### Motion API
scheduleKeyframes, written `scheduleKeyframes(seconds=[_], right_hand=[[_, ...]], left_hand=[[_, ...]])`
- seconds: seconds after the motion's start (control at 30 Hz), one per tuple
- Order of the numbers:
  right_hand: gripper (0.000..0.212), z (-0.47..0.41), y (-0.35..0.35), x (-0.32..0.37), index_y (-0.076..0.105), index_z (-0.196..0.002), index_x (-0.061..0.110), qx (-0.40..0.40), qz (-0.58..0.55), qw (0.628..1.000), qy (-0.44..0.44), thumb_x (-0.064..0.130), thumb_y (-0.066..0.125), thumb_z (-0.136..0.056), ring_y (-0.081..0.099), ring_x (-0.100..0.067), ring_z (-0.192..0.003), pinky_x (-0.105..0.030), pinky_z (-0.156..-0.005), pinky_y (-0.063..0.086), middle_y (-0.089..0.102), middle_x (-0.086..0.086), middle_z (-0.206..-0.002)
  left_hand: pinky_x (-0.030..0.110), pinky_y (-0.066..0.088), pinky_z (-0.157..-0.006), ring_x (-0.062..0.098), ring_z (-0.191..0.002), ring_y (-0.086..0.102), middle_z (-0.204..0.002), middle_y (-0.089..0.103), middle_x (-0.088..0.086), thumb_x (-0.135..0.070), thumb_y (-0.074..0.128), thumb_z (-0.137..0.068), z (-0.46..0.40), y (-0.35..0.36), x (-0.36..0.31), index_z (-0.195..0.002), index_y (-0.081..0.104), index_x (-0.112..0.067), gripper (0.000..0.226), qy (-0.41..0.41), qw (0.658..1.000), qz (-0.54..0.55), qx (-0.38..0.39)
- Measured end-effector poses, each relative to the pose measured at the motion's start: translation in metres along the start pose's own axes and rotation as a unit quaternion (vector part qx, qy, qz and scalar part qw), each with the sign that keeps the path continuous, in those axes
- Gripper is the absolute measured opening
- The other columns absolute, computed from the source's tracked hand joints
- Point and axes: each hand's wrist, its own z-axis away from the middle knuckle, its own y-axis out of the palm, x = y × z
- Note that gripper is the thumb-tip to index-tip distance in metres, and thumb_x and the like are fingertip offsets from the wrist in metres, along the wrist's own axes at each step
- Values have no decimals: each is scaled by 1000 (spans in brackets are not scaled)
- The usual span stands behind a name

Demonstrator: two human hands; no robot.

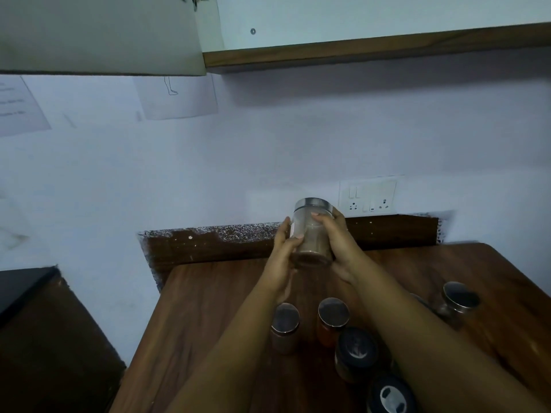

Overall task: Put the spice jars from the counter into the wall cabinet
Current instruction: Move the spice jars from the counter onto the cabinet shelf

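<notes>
A clear spice jar point(312, 231) with a steel lid and brownish powder is held up above the wooden counter point(208, 308), in front of the wall. My left hand point(284, 254) grips its left side and my right hand point(340, 242) grips its right side. Several more jars stand on the counter under my forearms: a steel-lidded one point(284, 327), one with orange powder point(332, 320), two black-lidded ones point(356, 353) point(390, 396), and a steel-lidded jar point(459, 299) at the right. The wall cabinet point(357, 22) is overhead with its door point(98, 34) swung open at the upper left.
A switch and socket plate point(368, 196) sits on the wall just right of the held jar. Papers point(179, 96) are stuck to the wall under the cabinet door. A lower dark surface point(44, 338) lies left of the counter.
</notes>
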Motion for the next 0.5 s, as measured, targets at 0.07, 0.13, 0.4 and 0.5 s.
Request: scheduleKeyframes(seconds=[0.07, 0.13, 0.4, 0.5], right_hand=[[50, 1, 2, 0, 40, -133, 28, 14, -14, 1000, -7, 31, 64, -89, 63, -33, -110, -57, -94, 50, 58, -13, -125], [53, 0, 3, 4, 38, -136, 29, 18, -4, 1000, -18, 32, 63, -90, 64, -32, -110, -56, -94, 51, 57, -12, -127], [77, 0, -2, 15, 18, -150, 41, 61, 83, 994, -29, 34, 65, -90, 65, -24, -109, -46, -92, 54, 56, -5, -135], [59, 5, -2, 18, 27, -147, 37, 51, -1, 998, -30, 34, 56, -96, 65, -29, -109, -42, -83, 56, 56, -10, -132]], left_hand=[[59, 44, -102, 27, -121, 59, -137, 55, 3, -41, 59, -82, 0, 2, -3, -144, 35, -43, 66, 1, 1000, -2, 13], [55, 48, -99, 24, -120, 60, -139, 54, 4, -44, 62, -80, 0, 7, -8, -146, 36, -36, 71, 17, 999, -22, -15], [28, 50, -97, 12, -121, 50, -128, 43, 4, -50, 75, -63, 6, 14, -16, -144, 37, -36, 90, 156, 953, -245, -83], [43, 48, -103, 25, -123, 55, -138, 50, 8, -24, 66, -79, 7, 9, -28, -145, 32, -38, 75, 66, 997, -50, -3]])
